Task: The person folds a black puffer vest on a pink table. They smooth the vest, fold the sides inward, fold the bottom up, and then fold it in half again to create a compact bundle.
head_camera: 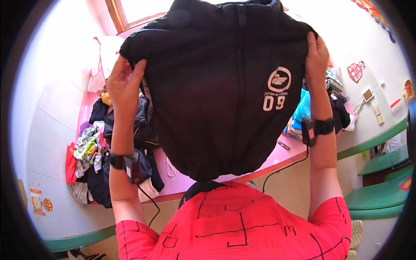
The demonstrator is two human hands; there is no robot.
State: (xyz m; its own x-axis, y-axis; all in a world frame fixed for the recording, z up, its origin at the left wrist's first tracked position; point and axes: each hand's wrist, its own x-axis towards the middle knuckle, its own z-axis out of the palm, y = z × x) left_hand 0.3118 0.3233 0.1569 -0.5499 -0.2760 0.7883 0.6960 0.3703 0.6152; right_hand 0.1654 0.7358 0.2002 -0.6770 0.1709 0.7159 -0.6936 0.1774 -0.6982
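A black zip-front vest (201,94) hangs spread out in front of me, its front towards me and its high collar at the top of the picture. White printing marks one side of its chest. My left hand (125,81) pinches the vest at one shoulder edge, thumb on the near side. At the opposite shoulder, my right hand (317,55) grips the fabric. The lower hem bunches inward near my chest. Behind the vest, much of the pink table top (182,182) is hidden.
A heap of mixed clothes (91,152) covers the table's left end. Folded items and a blue plastic bag (302,104) lie to the right, near a dark pen-like object (283,145). Green furniture (377,198) stands at the far right. Cabled devices are strapped to both my forearms.
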